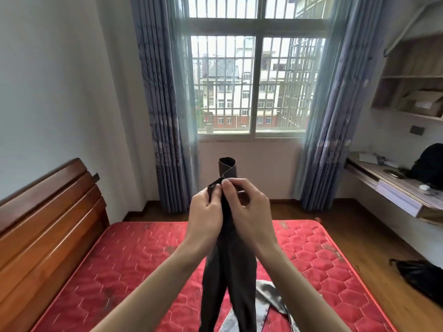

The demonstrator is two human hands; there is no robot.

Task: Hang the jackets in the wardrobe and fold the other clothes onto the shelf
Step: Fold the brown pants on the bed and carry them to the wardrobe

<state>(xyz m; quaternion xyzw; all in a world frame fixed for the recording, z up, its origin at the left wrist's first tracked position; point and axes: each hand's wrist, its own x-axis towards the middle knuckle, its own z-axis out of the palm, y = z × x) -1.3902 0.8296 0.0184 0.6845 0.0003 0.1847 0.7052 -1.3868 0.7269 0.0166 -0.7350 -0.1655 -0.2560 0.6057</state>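
Note:
I hold a dark brown garment [229, 271] upright over the bed, its length hanging down between my forearms. My left hand [206, 219] and my right hand [249, 212] both pinch its top edge side by side, and a folded end sticks up above my fingers. A grey garment [268, 295] lies on the red mattress [134, 259] beneath, partly hidden by the brown one. No wardrobe is in view.
A wooden headboard [48, 224] stands at the left. Ahead are a barred window [254, 80] and blue curtains. At the right are a wall desk [393, 188] with a black bag [429, 164], shelves [412, 77] above, and a black bag [422, 276] on the floor.

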